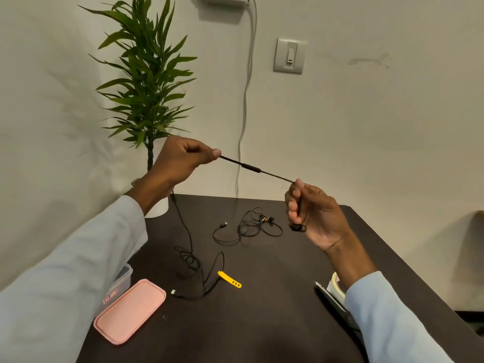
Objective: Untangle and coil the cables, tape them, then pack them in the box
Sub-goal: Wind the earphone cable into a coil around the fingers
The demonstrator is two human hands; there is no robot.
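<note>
The clear plastic box (122, 280) at the left edge of the dark table (262, 323) is mostly hidden behind the left sleeve (65, 279), so what lies in it cannot be made out; only one corner and a red label show. Its pink lid (130, 311) lies flat on the table just beside it, off the box. At the right, the roll of tape (337, 286) and a dark flat thing under it are largely covered by the right sleeve (392, 318), and the dark thing cannot be identified.

A black earphone cable (251, 168) is stretched taut in the air above the table between the two hands, with a thicker inline section midway along it. The left hand (178, 161) pinches one part of it between thumb and forefinger, a closed grip on the cable. The right hand (317, 213) has its fingers curled round the other part, also grasping it, and a black earbud (297, 227) hangs just below those fingers. From the left hand the cable drops to a loose heap on the table (190, 263), running on to a small white-tipped plug (173, 292).

A second black cable (247, 226) lies tangled further back on the table, well apart from the hands. A yellow cable tie (229, 279) lies flat near the first heap. A potted plant (146, 82) stands at the back left corner against the wall
</note>
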